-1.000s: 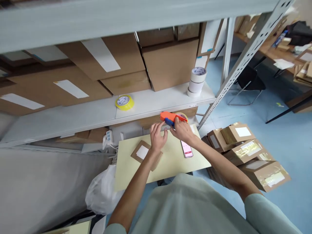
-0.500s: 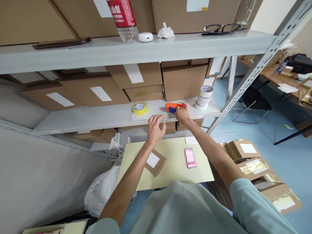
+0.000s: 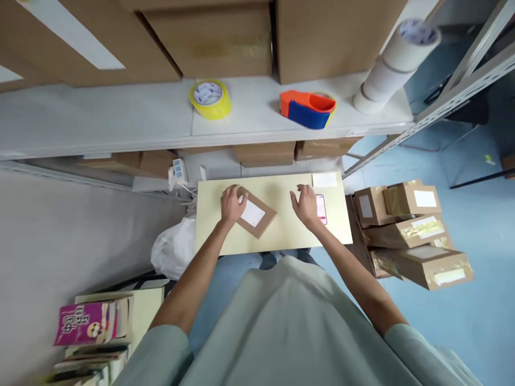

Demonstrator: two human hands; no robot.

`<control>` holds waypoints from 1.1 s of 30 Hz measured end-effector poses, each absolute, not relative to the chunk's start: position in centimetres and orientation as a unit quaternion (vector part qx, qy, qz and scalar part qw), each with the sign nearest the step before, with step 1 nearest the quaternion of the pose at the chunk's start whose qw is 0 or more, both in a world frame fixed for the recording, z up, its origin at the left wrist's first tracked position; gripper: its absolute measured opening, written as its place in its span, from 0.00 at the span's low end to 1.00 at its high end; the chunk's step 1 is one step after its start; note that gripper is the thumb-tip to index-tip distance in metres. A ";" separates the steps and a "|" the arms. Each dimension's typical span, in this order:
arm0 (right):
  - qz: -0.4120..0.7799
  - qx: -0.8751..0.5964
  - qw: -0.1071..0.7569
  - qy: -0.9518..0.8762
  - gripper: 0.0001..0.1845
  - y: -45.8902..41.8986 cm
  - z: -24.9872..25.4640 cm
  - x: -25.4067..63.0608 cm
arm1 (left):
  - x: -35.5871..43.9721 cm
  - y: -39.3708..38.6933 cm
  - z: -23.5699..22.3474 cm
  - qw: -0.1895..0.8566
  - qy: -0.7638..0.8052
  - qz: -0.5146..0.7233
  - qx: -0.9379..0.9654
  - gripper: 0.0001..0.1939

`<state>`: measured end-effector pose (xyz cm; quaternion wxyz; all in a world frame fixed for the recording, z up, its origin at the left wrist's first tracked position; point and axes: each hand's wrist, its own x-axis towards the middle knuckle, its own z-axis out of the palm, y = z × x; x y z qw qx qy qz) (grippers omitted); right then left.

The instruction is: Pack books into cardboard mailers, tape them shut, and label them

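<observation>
Head view: a flat brown parcel [image 3: 259,206] lies on the left half of the pale table [image 3: 285,230], its long axis slanting from far left to near right, so one narrow end faces the near right. The left hand [image 3: 231,206] covers its far-left end and hides that edge; the thumb lies at the corner of the white label [image 3: 252,213], but I cannot tell whether the fingers grip the parcel or only rest against it. Print on the label is too small to read. To the right, well apart from the parcel, the right hand [image 3: 306,205] is bare of any object, thumb parted from loosely curled fingers, partly hiding a phone [image 3: 321,209]; whether it touches the tabletop is unclear. On the far shelf [image 3: 257,115], an orange-and-blue tape dispenser [image 3: 308,112] lies roughly left to right, masking most of the roll behind it. Large cartons [image 3: 213,43] there are cut off by the frame's far edge.
</observation>
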<state>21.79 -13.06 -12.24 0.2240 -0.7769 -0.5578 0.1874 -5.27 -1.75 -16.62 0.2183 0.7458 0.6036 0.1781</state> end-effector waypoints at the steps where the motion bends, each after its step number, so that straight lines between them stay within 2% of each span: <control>1: 0.245 -0.783 0.222 -0.527 0.23 -14.6 -14.3 20.8 | -6.0 -1.3 -17.9 0.227 0.621 0.158 0.734 0.27; 6: 0.508 -0.768 0.253 -0.296 0.24 -19.5 -20.8 15.9 | -7.6 1.1 -21.9 0.288 0.670 0.077 0.680 0.37; 9: 0.607 -0.701 0.330 -0.177 0.27 -20.1 -21.7 13.8 | -7.3 1.6 -22.6 0.308 0.679 0.056 0.664 0.41; 12: 0.655 -0.636 0.390 -0.120 0.27 -20.1 -21.3 12.8 | -6.7 0.9 -22.3 0.310 0.686 0.051 0.657 0.41; 16: 0.644 -0.638 0.402 -0.127 0.27 -21.0 -19.8 13.5 | -6.0 -1.2 -20.6 0.333 0.690 0.078 0.638 0.40; 21: 0.581 -0.669 0.442 -0.135 0.36 -23.6 -18.4 16.3 | -5.2 -5.4 -17.9 0.358 0.670 0.179 0.626 0.34; 26: 0.504 -0.703 0.464 -0.191 0.39 -25.2 -17.9 19.6 | -4.2 -10.3 -17.7 0.389 0.634 0.266 0.614 0.31; 29: 0.478 -0.722 0.443 -0.233 0.39 -25.5 -18.2 21.0 | -3.6 -12.5 -18.8 0.398 0.642 0.262 0.600 0.27; 33: 0.432 -0.763 0.360 -0.320 0.43 -24.8 -18.3 22.0 | -3.4 -14.0 -20.0 0.385 0.646 0.231 0.617 0.22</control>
